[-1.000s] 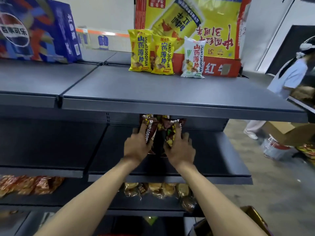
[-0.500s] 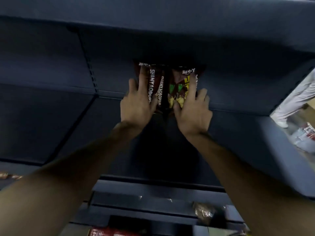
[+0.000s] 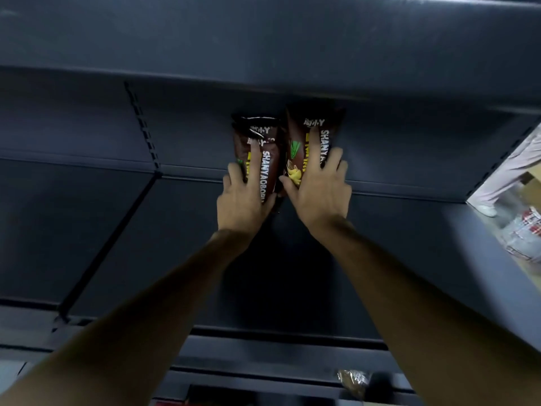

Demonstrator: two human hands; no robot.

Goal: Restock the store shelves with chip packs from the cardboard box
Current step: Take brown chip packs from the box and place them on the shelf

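Observation:
Dark brown chip packs stand upright against the back wall of the dark shelf (image 3: 409, 259). My left hand (image 3: 243, 197) lies flat on the left chip packs (image 3: 268, 159), fingers spread, forefinger stretched up over the print. My right hand (image 3: 319, 189) presses in the same way on the right chip pack (image 3: 295, 133), which stands a little higher. The two groups of packs touch side by side. The cardboard box is out of view.
The shelf above (image 3: 263, 39) hangs low over the packs. A slotted upright (image 3: 142, 124) divides the back wall at left. A wrapped pack (image 3: 352, 379) lies on a lower shelf. At right, past the shelf end, a person's legs (image 3: 509, 177) and goods on the floor.
The view has dropped below the upper shelf and closed in. Both hands have pushed the brown packs further back against the wall, and the packs now stand more upright.

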